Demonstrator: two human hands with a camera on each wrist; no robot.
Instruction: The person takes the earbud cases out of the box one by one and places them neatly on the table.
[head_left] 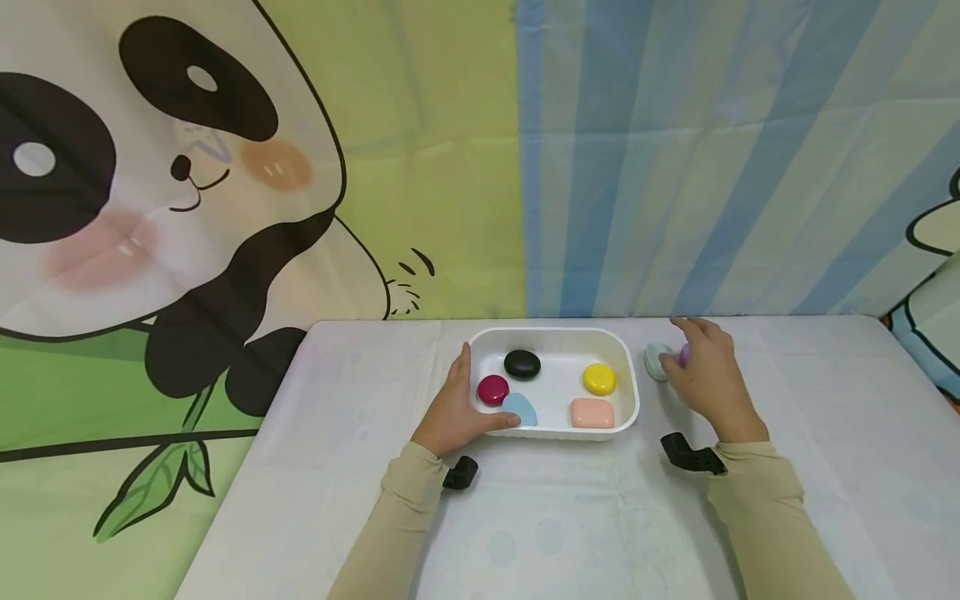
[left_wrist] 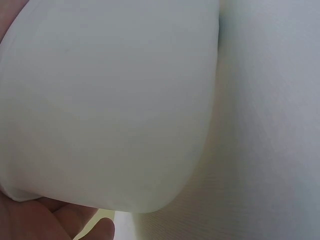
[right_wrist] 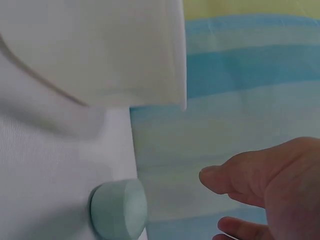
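A white rectangular tray (head_left: 555, 432) holds several smooth, soap-like pieces. My left hand (head_left: 463, 407) grips its near left corner, the thumb along the near rim and the fingers against the left end. In the tray lie a black oval piece (head_left: 522, 364), a dark red round piece (head_left: 492, 390), a light blue piece (head_left: 519, 408), a yellow round piece (head_left: 599, 379) and a pink rectangular piece (head_left: 592, 413). Right of the tray, my right hand (head_left: 707, 372) hovers with thumb and fingers apart beside a pale green round piece (head_left: 656, 361). A purple piece (head_left: 684, 356) is partly hidden behind this hand.
A white cloth (head_left: 555, 533) covers the table. Behind its far edge hangs a fabric backdrop (head_left: 435, 167) with a panda print and blue stripes. Black wrist mounts (head_left: 692, 457) sit at both sleeves.
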